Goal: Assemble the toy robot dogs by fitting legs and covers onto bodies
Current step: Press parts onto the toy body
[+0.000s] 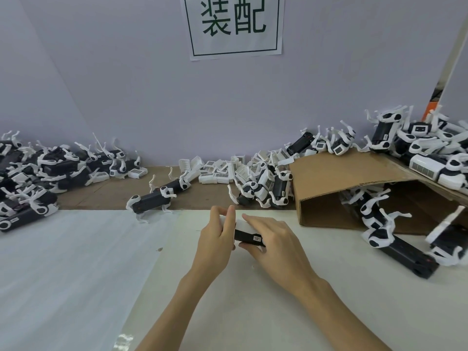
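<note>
Toy dog body (249, 237), black with a white cover (243, 225) on its top, is sitting between our two hands near the middle of the table (278, 300), just in front of its brown far strip. We are gripping its left end with our left hand (215, 238), fingers curled over the white cover and thumb up. We are laying our right hand (272, 240) over the right end, fingers across the cover and thumb tucked under the black body, so both hands are grasping the piece. A small white label is showing on the body's side.

Just beyond our hands, a half-built dog (157, 197) with white legs is lying at the far edge of the white sheet (76, 262) that is covering the table's left half. Further back, along the far edge, loose white covers (220, 171) are piling up against the wall. We are seeing a heap of black bodies with legs (38, 173) in the far left corner. On the right, a cardboard box (336, 188) is lying on its side with dogs spilling out of its mouth (385, 224) and finished dogs (417, 148) stacked on top of it. A paper sign (234, 24) with green characters is hanging on the wall above.
</note>
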`<action>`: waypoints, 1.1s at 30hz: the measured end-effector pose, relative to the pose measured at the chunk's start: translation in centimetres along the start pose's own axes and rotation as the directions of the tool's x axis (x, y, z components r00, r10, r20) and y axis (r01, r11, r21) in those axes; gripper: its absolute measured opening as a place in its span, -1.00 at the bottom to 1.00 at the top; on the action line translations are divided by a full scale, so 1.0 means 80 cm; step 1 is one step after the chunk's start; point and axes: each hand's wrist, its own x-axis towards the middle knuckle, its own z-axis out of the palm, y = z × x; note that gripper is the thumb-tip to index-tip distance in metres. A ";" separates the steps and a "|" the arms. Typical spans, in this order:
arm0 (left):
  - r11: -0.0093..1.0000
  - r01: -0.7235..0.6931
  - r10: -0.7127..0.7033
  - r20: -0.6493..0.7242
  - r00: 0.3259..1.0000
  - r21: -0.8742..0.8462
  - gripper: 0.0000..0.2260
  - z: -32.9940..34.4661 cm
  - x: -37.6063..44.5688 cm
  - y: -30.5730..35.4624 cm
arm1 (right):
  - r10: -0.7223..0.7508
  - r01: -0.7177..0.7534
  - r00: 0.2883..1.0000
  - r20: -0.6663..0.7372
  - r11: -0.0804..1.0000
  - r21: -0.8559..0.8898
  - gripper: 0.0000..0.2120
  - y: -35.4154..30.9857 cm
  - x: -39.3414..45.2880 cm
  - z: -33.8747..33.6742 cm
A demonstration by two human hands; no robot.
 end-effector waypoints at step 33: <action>0.946 -0.323 0.324 0.220 0.920 -0.043 -0.76 -0.024 -0.010 0.012 | 0.092 -0.547 0.797 0.597 0.530 0.648 -0.76 0.028 0.007 -0.047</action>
